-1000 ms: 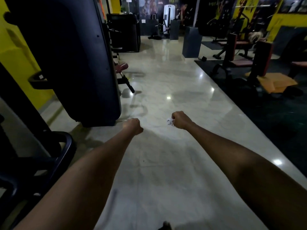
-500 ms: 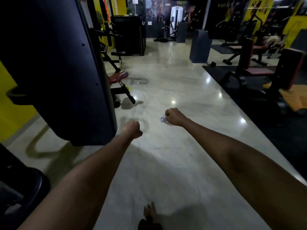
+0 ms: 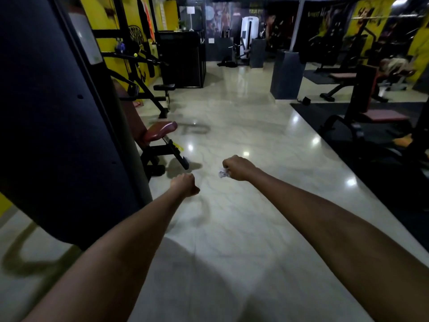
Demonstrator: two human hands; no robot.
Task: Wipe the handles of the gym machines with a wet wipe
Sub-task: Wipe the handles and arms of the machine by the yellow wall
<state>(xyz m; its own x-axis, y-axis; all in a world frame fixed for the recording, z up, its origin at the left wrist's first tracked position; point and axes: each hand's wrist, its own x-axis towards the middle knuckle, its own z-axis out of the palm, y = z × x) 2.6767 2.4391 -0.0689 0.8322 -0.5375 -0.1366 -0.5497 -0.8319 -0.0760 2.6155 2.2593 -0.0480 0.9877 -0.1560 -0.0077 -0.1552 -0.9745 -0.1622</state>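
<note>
Our right hand squeezes the wet wipe in a tight grip, out over the shiny floor. Our left hand is a fist with nothing inside. We think we are between machines; next we need a handle, maybe on the big dark machine beside us.

A glossy marble floor carried a red-padded bench, with black rubber mats at right.

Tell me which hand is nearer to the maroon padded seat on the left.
Left. The left hand, a fist holding nothing, sits just below and right of the maroon seat. The right hand, gripping the wet wipe, is farther right, over the bare floor.
</note>
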